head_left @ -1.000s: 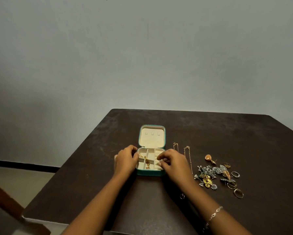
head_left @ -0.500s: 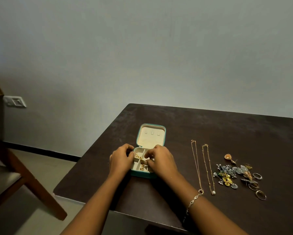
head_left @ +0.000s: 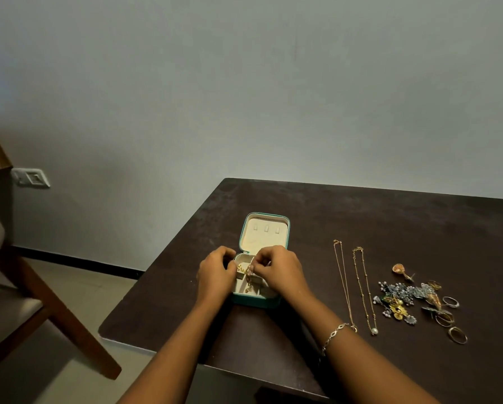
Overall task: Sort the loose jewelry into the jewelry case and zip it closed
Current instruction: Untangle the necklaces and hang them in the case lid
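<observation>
A small teal jewelry case (head_left: 263,231) lies open on the dark table (head_left: 390,217), its cream lid tilted back. Both hands hover over its compartments. My left hand (head_left: 215,277) and my right hand (head_left: 279,269) pinch a gold chain (head_left: 244,271) between them just above the tray; part of it hangs into a compartment. To the right lie two thin gold necklaces (head_left: 361,287), a heap of silver and gold brooches and earrings (head_left: 401,300) and several rings (head_left: 455,330).
A wooden chair (head_left: 26,301) with a pale cushion stands left of the table. The table's left corner (head_left: 104,330) is near my left forearm. A wall socket (head_left: 30,177) sits low on the grey wall.
My view has swung left, so the table and jewelry sit further right in frame. My right hand has moved left across the case to meet the left hand at the gold chain.
</observation>
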Action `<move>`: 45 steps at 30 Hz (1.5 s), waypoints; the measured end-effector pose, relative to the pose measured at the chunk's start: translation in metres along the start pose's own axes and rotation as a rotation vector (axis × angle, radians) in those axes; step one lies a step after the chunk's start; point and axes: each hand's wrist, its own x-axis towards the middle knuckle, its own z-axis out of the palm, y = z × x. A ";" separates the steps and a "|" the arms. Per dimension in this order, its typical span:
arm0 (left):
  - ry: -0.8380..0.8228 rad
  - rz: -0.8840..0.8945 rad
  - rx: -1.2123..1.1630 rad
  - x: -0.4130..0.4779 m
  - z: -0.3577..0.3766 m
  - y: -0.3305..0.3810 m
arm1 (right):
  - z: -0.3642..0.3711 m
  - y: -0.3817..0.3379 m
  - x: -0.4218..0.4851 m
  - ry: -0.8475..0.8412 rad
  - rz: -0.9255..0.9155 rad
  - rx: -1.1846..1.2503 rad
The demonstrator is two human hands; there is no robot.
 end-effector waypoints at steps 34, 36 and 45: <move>-0.258 0.078 -0.850 0.005 -0.059 0.063 | -0.077 -0.032 0.016 -0.199 0.002 0.667; -0.235 0.059 -0.871 0.005 -0.061 0.065 | -0.077 -0.029 0.016 -0.212 0.003 0.657; -0.121 -0.001 -0.888 0.008 -0.073 0.067 | -0.085 -0.019 0.014 -0.239 0.034 0.698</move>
